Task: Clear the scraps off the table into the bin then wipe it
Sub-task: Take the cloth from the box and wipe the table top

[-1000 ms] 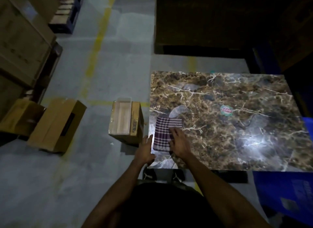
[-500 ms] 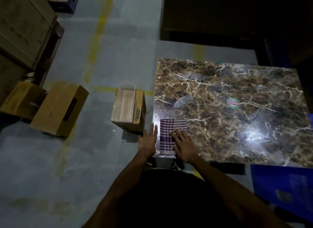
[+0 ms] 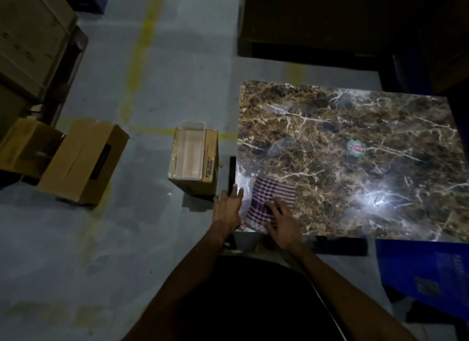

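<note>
Right hand is flat on the checked cloth, fingers spread out straight and pressing it down, not curled around it. The cloth sits at the near left corner of the marble-pattern table, folded into a rough rectangle, with its near end right at the table's front edge.

Left hand is just beside the cloth at the table's left edge, fingers straight and relaxed, holding nothing (can't really tell if the fingertips touch the tabletop or just float over the edge).

Further out on the table there's a small round sticker, green and red, somewhere around the middle, well apart from the cloth. Big glare spot on the surface to the right of the hands.

On the floor just left of the table stands the bin, a cardboard box with a white-lined open top. Further left, another cardboard box lying tilted on its side, flaps open. A blue box sits by the table's near right corner.
</note>
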The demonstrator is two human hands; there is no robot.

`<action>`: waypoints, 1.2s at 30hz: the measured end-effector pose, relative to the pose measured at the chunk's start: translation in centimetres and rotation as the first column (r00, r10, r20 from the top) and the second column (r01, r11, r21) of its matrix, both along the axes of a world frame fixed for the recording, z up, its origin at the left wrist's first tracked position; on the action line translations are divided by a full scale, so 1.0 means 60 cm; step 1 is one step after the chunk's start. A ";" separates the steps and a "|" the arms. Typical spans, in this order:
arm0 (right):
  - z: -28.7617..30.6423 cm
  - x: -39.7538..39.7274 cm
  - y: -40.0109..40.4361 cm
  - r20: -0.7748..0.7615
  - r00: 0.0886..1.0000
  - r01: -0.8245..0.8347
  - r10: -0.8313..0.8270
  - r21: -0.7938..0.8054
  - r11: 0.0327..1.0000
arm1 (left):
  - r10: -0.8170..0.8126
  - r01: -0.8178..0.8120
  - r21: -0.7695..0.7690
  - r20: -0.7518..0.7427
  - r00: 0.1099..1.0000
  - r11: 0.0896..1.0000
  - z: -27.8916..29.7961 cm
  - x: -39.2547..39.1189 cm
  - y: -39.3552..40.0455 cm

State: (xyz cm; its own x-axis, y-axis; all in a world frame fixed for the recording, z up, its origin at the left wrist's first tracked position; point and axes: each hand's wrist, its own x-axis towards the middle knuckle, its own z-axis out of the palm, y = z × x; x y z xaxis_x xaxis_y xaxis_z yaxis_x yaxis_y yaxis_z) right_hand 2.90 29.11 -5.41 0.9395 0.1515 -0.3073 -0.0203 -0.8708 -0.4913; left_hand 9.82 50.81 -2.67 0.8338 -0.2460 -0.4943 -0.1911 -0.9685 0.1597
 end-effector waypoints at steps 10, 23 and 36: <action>0.015 -0.032 0.048 -0.038 0.991 -0.130 0.127 -0.065 0.989 | -0.117 0.122 0.036 -0.106 0.987 0.992 0.032 0.024 0.019; 0.002 -0.043 0.091 -0.060 0.986 -0.160 0.156 -0.065 0.985 | 0.034 -0.035 -0.009 -0.028 0.999 0.999 -0.001 -0.008 0.016; 0.006 -0.046 0.077 -0.067 0.992 -0.111 0.105 -0.087 0.990 | -0.009 0.010 0.008 -0.083 0.996 1.000 0.006 -0.010 0.016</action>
State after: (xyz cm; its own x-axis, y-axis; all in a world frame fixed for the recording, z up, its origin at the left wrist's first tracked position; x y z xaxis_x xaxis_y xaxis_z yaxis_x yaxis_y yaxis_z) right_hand 0.11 33.75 -5.06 0.8977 0.2200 -0.3818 0.0480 -0.9102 -0.4115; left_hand 9.24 51.76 -2.33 0.7874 -0.2490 -0.5639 -0.1864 -0.9681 0.1673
